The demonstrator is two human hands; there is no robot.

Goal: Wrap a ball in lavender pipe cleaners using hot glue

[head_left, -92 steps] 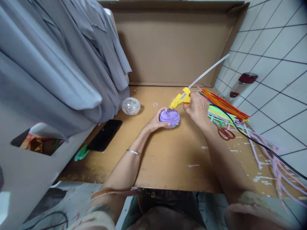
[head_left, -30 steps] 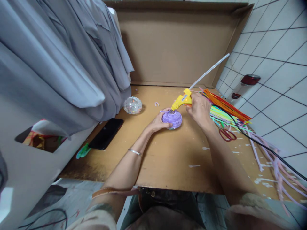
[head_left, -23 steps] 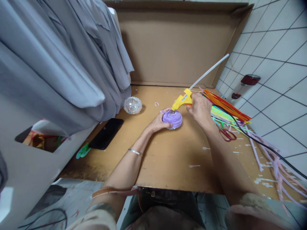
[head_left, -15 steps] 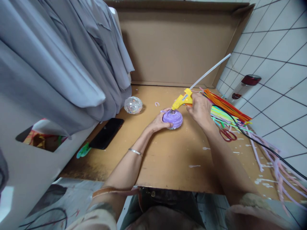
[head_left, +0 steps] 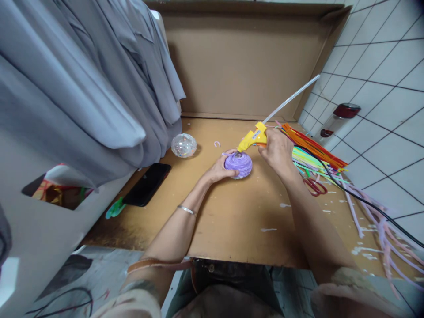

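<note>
My left hand (head_left: 221,168) is closed around the left side of a ball wrapped in purple pipe cleaner (head_left: 241,166), its thumb across the front. In my right hand (head_left: 277,148) is a yellow hot glue gun (head_left: 253,137), gripped by its handle. The gun's nozzle meets the top of the ball, and a long clear glue stick (head_left: 291,99) juts from its back end. A clear, shiny ball (head_left: 184,145) sits on the wooden table to the left. Behind the purple ball lies a small bent piece of pipe cleaner (head_left: 217,144).
Bundles of orange pipe cleaners (head_left: 313,145) and pale green ones lie at the right by red-handled scissors (head_left: 316,187). A black cord (head_left: 361,196) crosses there. A black phone (head_left: 147,184) rests at the left. A cardboard panel (head_left: 245,66) stands behind; grey cloth (head_left: 109,88) hangs left.
My right hand and the glue gun have shifted very slightly to the right, the nozzle staying at the top of the ball. My left hand holds the ball in the same place.
</note>
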